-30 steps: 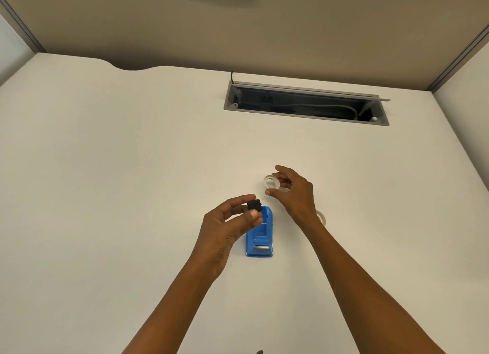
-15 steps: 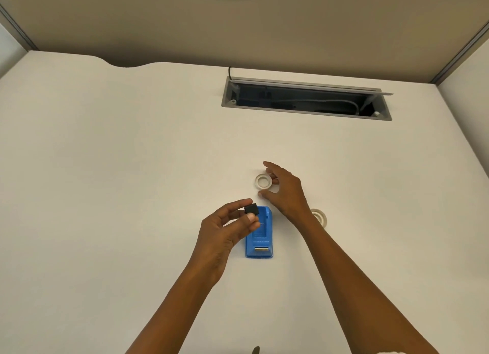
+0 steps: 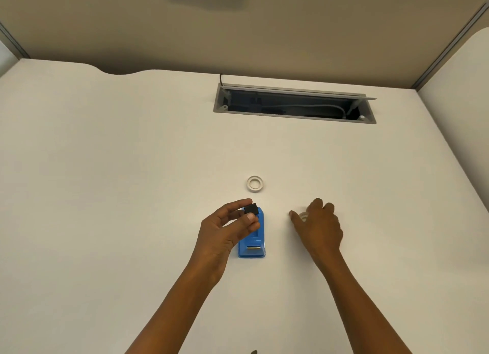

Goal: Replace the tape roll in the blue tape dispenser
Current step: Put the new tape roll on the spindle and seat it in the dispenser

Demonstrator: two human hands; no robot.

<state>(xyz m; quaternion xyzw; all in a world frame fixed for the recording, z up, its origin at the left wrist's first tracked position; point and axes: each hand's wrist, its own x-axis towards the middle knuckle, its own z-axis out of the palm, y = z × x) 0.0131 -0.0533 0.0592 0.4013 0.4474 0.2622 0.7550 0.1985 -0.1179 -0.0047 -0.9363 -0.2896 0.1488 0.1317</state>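
Observation:
The blue tape dispenser [image 3: 252, 244] lies flat on the white desk, its metal cutter toward me. My left hand [image 3: 226, 230] hovers over its far end and pinches a small black spool core [image 3: 250, 209] between thumb and fingers. A white ring-shaped tape roll [image 3: 254, 183] lies flat on the desk beyond the dispenser, untouched. My right hand [image 3: 318, 226] is to the right of the dispenser, fingers curled over a second tape roll [image 3: 303, 216]. Only a sliver of that roll shows between thumb and fingers, down at desk level.
An open grey cable tray [image 3: 293, 105] with wires inside is sunk into the desk at the back. Beige partition walls [image 3: 264, 36] close off the desk's far side and corners.
My right hand let go of the white ring, left it on the desk, and swung right and toward me onto the second roll. My left hand kept holding the black core.

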